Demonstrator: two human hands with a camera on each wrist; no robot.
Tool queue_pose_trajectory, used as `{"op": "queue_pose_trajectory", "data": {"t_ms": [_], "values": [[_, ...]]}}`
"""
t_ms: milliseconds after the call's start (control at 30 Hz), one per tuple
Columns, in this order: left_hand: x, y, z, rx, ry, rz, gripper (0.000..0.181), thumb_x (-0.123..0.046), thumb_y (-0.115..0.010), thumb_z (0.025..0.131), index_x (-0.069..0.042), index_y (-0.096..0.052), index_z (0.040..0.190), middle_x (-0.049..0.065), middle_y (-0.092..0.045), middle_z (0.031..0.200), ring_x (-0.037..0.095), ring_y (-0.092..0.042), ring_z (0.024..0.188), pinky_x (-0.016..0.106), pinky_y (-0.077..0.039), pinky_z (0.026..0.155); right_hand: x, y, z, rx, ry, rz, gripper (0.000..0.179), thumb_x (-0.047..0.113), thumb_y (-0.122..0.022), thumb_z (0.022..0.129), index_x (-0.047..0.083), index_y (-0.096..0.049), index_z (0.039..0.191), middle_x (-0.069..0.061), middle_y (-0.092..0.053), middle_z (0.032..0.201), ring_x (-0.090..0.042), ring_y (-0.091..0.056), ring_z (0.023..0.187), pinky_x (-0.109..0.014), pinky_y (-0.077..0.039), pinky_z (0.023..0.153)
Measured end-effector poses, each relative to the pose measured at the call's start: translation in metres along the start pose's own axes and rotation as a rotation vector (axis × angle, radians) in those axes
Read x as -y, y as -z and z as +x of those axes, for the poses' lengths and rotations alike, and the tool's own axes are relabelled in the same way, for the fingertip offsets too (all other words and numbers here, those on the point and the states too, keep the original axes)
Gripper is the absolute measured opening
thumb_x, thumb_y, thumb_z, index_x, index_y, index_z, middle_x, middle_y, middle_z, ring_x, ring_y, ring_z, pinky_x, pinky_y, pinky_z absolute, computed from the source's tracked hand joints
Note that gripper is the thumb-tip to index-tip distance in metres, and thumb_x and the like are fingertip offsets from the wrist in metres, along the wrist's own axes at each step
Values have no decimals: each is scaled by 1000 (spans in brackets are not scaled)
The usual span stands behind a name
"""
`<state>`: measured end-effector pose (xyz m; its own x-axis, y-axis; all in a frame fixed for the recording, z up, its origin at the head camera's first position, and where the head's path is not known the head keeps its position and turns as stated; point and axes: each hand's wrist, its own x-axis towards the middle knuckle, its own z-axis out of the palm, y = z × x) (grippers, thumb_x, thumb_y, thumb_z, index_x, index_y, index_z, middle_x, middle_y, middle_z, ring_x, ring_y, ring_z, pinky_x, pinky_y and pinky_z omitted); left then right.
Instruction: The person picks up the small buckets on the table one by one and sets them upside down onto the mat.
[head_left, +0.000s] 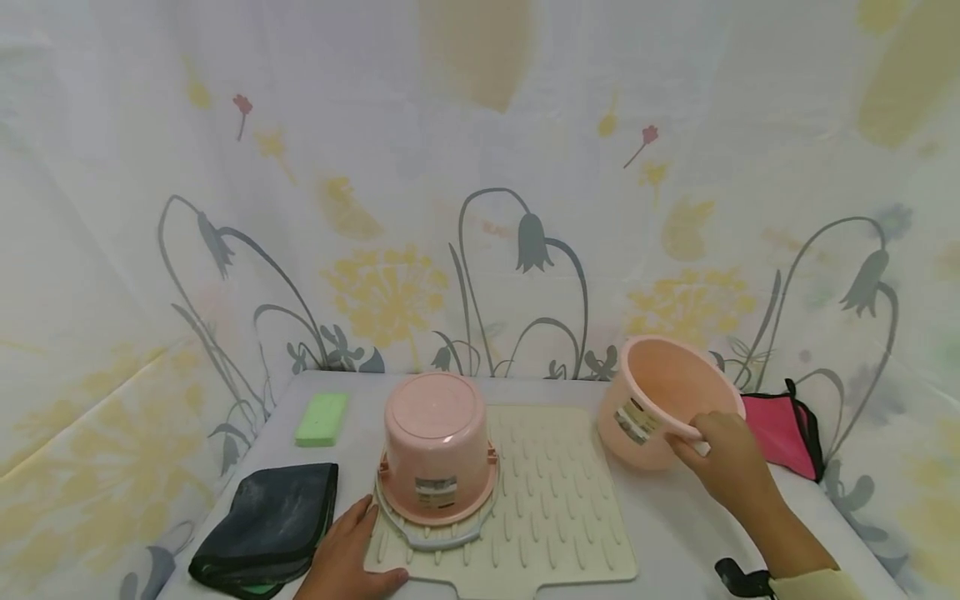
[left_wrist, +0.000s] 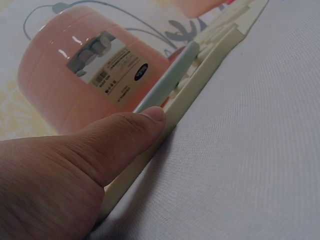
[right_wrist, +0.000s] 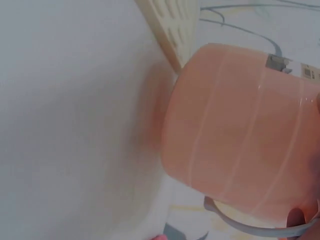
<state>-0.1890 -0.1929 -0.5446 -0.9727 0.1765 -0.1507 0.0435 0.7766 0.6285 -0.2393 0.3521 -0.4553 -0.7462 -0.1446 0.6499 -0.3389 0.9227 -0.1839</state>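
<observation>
An upside-down pink bucket (head_left: 437,433) stands on the left part of a cream ribbed draining board (head_left: 555,500), its grey handle (head_left: 442,542) lying around its front. My left hand (head_left: 347,550) rests at the board's front left corner; in the left wrist view the thumb (left_wrist: 125,135) lies along the board's edge by the handle. To the right of the board, my right hand (head_left: 723,458) grips the rim of a second pink bucket (head_left: 637,425), tilted with its mouth up toward me. The right wrist view shows this bucket's side (right_wrist: 235,130), while most of the hand is out of sight there.
A green sponge (head_left: 322,420) lies at the back left, with a folded dark cloth pouch (head_left: 270,521) in front of it. At the right edge sits a pink cloth item with black trim (head_left: 783,433). A flower-printed curtain (head_left: 480,167) hangs behind the table.
</observation>
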Motion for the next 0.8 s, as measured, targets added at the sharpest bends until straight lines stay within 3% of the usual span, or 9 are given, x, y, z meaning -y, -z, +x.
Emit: {"op": "queue_pose_trajectory", "data": {"t_ms": [300, 533, 667, 800], "values": [[-1, 0, 2, 9, 21, 1, 117, -63, -88, 73, 4, -42, 157, 32, -35, 162, 61, -35, 144, 80, -34, 104, 28, 3, -10, -21, -92, 74, 33, 21, -90, 82, 15, -60, 71, 8, -48, 66, -14, -42, 71, -31, -35, 62], [0, 0, 2, 4, 19, 0, 117, -64, -88, 73, 4, -43, 157, 32, -35, 162, 61, -35, 144, 80, -34, 105, 49, 9, -24, -33, -195, 110, 31, 23, -90, 83, 14, -60, 78, 0, -56, 80, -16, -45, 79, -29, -40, 57], [1, -1, 2, 3, 18, 2, 117, -65, -88, 73, 3, -43, 157, 31, -35, 162, 61, -36, 144, 80, -34, 104, 60, 12, -34, -109, -202, 129, 32, 20, -93, 78, 13, -62, 80, 0, -59, 83, -7, -43, 81, -26, -45, 57], [1, -1, 1, -3, 11, 3, 116, -65, -87, 74, 3, -43, 157, 31, -35, 162, 61, -35, 144, 80, -34, 104, 71, 12, -43, -230, -143, 186, 35, 10, -95, 69, 11, -61, 80, 0, -59, 82, 3, -40, 82, -16, -43, 59]]}}
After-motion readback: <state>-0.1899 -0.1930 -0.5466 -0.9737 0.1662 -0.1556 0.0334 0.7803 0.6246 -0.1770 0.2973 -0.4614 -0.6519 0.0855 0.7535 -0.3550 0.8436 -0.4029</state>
